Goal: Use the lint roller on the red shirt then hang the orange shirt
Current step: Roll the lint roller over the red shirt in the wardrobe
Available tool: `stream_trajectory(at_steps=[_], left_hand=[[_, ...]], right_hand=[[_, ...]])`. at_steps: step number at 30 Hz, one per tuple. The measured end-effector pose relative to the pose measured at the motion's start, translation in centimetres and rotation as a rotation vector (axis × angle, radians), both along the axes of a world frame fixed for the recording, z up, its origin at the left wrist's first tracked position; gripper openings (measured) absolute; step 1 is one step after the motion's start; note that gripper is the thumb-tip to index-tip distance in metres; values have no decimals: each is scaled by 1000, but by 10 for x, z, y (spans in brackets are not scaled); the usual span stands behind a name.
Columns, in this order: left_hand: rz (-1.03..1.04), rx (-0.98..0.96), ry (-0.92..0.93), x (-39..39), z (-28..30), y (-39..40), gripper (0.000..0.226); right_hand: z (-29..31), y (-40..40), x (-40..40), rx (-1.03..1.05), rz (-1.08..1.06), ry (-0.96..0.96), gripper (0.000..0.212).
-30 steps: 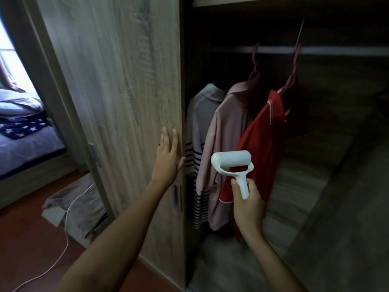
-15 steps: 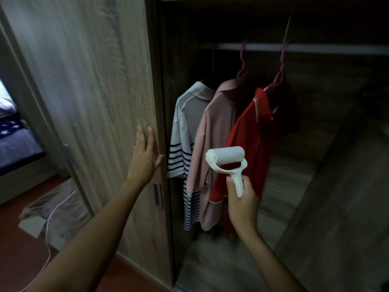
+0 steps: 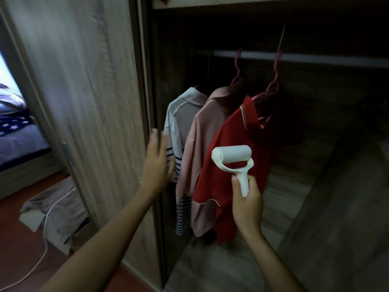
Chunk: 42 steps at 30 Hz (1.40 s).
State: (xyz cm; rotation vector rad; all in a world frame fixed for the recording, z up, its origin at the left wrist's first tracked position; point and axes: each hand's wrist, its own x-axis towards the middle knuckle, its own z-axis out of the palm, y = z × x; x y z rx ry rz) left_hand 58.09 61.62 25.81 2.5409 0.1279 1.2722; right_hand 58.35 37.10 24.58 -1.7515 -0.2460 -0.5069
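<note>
1. White plastic lint roller (image 3: 231, 158) stands upright in the right hand (image 3: 247, 204), fingers curled around its handle, at five o'clock.
2. Left hand (image 3: 157, 165), fingers straight and holding nothing, is blurred at the wooden wardrobe door (image 3: 94, 102) edge, nine o'clock.
3. Red collared shirt (image 3: 229, 165) hangs just behind the roller; contact unclear.
4. Pink shirt (image 3: 202, 148) and striped white shirt (image 3: 179, 127) hang at its ten o'clock.

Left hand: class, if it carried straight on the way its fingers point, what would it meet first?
Probably the striped shirt: the left hand, fingers straight, points up toward it. Depth is unclear.
</note>
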Motion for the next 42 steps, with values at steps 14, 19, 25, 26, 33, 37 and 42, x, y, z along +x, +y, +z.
stream_trajectory(at_steps=[14, 19, 25, 26, 33, 37, 42], left_hand=[[-55, -440, 45, 23, -1, -75, 20], [9, -427, -14, 0, 20, -61, 21], [31, -342, -77, -12, 49, -42, 24], [33, -334, -68, -15, 52, -39, 24], [2, -237, 46, -35, 65, -18, 31], [-8, 0, 221, -43, 68, 2, 58], [66, -200, 275, -46, 61, 7, 43]], right_hand=[[27, -24, 28, 61, -7, -38, 20], [63, 1, 40, 94, -12, -116, 17], [27, 45, 44, -35, 78, -100, 18], [11, 50, 44, -69, 105, -59, 19], [-69, 44, 18, -206, 291, 220, 13], [-27, 42, 23, -100, 173, 72, 11], [55, 50, 35, 133, 121, -128, 12]])
